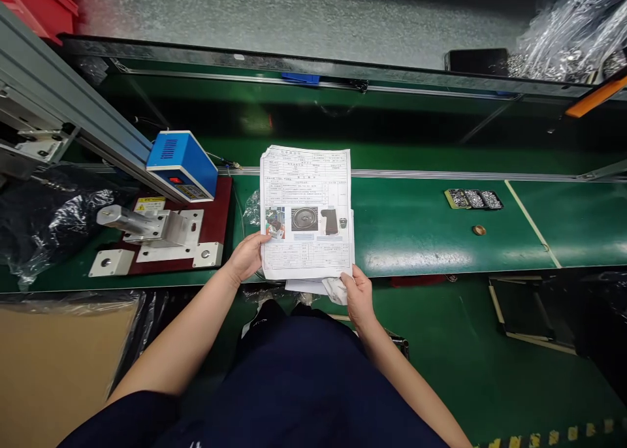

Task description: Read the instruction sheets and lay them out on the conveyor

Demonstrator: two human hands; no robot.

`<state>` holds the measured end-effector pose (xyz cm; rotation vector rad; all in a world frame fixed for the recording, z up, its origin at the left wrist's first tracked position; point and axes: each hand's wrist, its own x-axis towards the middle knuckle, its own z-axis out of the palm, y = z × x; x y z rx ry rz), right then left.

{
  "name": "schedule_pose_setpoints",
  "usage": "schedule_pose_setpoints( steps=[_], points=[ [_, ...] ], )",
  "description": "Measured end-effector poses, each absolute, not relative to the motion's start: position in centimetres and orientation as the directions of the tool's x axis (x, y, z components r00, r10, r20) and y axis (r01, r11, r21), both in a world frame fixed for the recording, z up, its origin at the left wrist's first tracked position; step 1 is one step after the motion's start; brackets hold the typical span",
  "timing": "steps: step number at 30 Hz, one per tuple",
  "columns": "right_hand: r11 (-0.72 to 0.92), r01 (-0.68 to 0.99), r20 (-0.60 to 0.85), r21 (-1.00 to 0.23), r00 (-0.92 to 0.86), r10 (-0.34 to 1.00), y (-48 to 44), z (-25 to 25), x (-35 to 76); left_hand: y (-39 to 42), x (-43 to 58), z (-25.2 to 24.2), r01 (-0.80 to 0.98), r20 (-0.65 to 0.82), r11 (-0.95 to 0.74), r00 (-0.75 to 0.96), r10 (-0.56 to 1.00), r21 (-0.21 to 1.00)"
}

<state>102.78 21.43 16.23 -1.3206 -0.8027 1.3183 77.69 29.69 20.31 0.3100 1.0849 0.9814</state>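
Forearms (189,334) converging forward, left hand (246,257) and right hand (361,298) low on printed sheets (307,196), fingers (360,277) clamped on opposite edges.

The left hand (249,255) grips the left edge of the printed sheets (306,258) and the right hand (359,296) their lower right corner. Left of the sheets, a blue box (169,149) stands near a metal fixture (171,229) on a dark red base (221,203). Right of the sheets, three small containers (474,200) and a brown ring (479,230) lie on the green surface (416,232).
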Motion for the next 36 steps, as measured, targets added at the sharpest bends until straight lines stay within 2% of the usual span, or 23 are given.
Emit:
schedule_pose_setpoints(
  steps=[36],
  points=[
    [-0.214, -0.175, -0.242, -0.961, 0.155, 0.958, 21.49, 16.32, 102.29, 29.03, 77.9, 20.87, -0.573, -0.63, 0.554, 0.084, 0.772, 0.603]
  ],
)
